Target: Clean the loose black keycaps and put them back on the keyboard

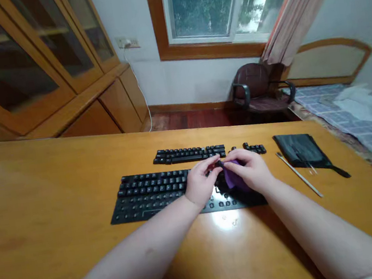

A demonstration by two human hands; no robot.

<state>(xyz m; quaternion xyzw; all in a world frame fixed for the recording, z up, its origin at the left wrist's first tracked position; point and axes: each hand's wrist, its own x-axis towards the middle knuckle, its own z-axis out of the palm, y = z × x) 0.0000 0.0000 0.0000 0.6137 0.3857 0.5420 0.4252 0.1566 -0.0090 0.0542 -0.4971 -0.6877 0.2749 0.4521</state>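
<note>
A black keyboard (pixel 154 183) lies on the wooden desk, its upper left rows fitted with keycaps and its lower rows and right part partly bare. Above its right half, my left hand (pixel 201 179) pinches a small black keycap (pixel 220 164) between thumb and fingers. Close against it, my right hand (pixel 250 169) is closed on a purple cloth (pixel 235 178), which hangs down over the keyboard and touches the keycap. Behind the keyboard stand rows of loose black keycaps (pixel 188 154), with a smaller group of keycaps (pixel 254 148) to the right.
On the desk's right side lie a black pouch (pixel 300 149) with thin wire-like pieces on it and a long, thin brush (pixel 300 175). Past the far desk edge are an office chair (pixel 258 85), a bed (pixel 358 110) and wooden cabinets (pixel 99 110).
</note>
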